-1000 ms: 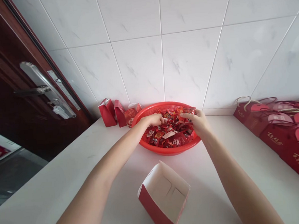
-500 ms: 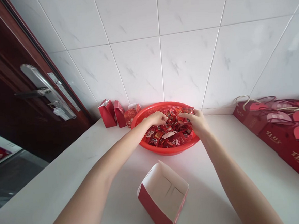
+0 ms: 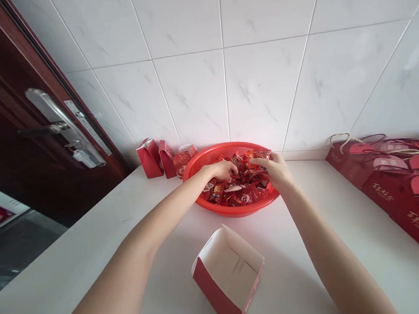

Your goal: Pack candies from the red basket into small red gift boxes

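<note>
A red plastic basket full of red-wrapped sweets stands against the tiled wall. Inside it, my left hand reaches down among the wrappers with bent fingers; whether it grips one is hidden. At the basket's right rim, my right hand is closed on red sweet packets. Nearer to me on the white counter, between my forearms, sits an open-topped red box with a white inside and nothing in it.
Small red boxes stand left of the basket by the wall. Several red gift bags with cord handles line the right side. A dark red door with a metal handle is at the left, beyond the white counter.
My left hand has shifted slightly within the basket, its fingers lower among the sweets. My right hand still holds its packets in nearly the same place.
</note>
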`<state>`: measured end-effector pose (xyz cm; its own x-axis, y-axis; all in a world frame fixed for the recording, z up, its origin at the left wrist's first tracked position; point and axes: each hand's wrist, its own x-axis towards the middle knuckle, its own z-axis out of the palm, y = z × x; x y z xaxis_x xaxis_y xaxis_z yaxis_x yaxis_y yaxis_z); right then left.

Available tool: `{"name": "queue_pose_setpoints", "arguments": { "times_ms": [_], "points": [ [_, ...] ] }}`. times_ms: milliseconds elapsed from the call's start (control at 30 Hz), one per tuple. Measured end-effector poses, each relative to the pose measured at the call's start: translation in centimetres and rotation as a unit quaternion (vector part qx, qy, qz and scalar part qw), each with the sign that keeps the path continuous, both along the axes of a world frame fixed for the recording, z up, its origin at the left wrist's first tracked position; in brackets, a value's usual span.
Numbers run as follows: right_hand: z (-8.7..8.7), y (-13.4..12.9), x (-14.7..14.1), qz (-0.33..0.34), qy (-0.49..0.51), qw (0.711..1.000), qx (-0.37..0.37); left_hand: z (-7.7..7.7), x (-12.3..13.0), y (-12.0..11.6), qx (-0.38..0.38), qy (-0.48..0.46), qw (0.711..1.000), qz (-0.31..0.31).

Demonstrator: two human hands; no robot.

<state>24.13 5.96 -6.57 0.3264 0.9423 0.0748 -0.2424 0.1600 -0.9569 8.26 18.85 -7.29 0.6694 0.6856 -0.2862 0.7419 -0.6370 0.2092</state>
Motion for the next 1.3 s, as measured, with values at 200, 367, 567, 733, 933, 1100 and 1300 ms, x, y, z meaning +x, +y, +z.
{"name": "queue_pose_setpoints", "arguments": {
  "times_ms": [200, 367, 567, 733, 933, 1100, 1300],
  "points": [
    [-0.1, 0.1, 0.1, 0.007, 0.002, 1.0, 0.006, 0.5, -0.8, 0.3, 0.017, -0.029, 0.999, 0.037],
    [-0.1, 0.1, 0.1, 0.023, 0.008, 1.0, 0.01, 1.0, -0.6, 0.1, 0.005, -0.064, 0.997, 0.036],
    [-0.5, 0.3, 0.4, 0.026, 0.01, 1.0, 0.01, 0.8, -0.9, 0.1, -0.025, -0.053, 0.997, 0.041],
    [-0.7, 0.4, 0.5, 0.024, 0.012, 1.0, 0.006, 0.2, -1.2, 0.7, -0.006, -0.064, 0.997, 0.038],
    [-0.5, 0.4, 0.5, 0.017, 0.017, 1.0, -0.003, -0.6, -0.5, 0.5, -0.011, -0.074, 0.997, -0.035],
    [-0.1, 0.1, 0.4, 0.012, 0.018, 1.0, -0.012, -1.3, 0.7, -0.1, 0.016, -0.044, 0.996, -0.081],
    [0.2, -0.1, 0.2, 0.018, 0.018, 1.0, -0.007, -1.6, 0.8, 0.7, 0.016, -0.049, 0.998, -0.045]
  ]
}}
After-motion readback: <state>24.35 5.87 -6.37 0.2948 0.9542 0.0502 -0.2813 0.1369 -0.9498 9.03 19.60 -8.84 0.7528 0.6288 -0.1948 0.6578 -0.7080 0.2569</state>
